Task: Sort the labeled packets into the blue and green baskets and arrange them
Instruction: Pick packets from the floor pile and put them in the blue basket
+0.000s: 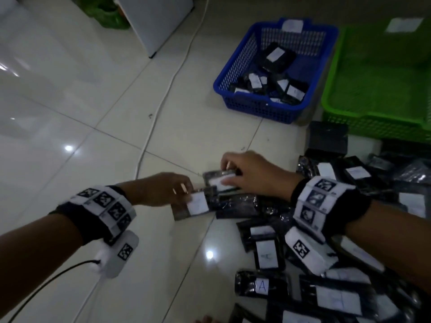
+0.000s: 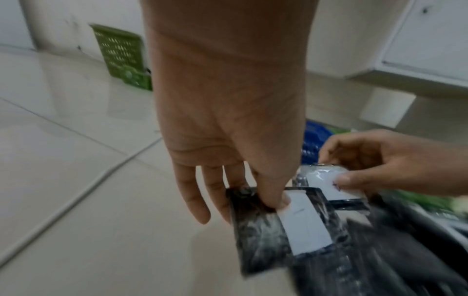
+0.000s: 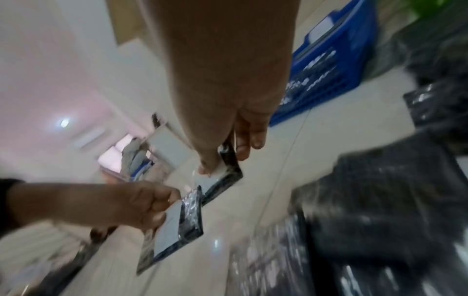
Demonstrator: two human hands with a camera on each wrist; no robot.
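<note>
Pickup underway: you pinch one black plastic packet with a white paper label in each hand, at mid-frame of the head view.

Your left hand (image 1: 163, 188) clamps thumb over fingers on the nearer packet (image 1: 194, 203); your right hand (image 1: 250, 173) grips the farther packet (image 1: 220, 180). Labels are unreadable, so read them next, then carry each to the blue mesh basket (image 1: 233, 73) or green mesh basket (image 1: 373, 122), upper right.

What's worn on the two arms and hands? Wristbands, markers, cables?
Both hands are bare: left hand, right hand. Each wrist carries a black band wrapped with a white strip of square black-and-white fiducial markers: left wristband, right wristband. A white camera module with one more marker hangs under each wrist: left module, right module. A black cable runs from the left module. No sleeves visible.
</note>
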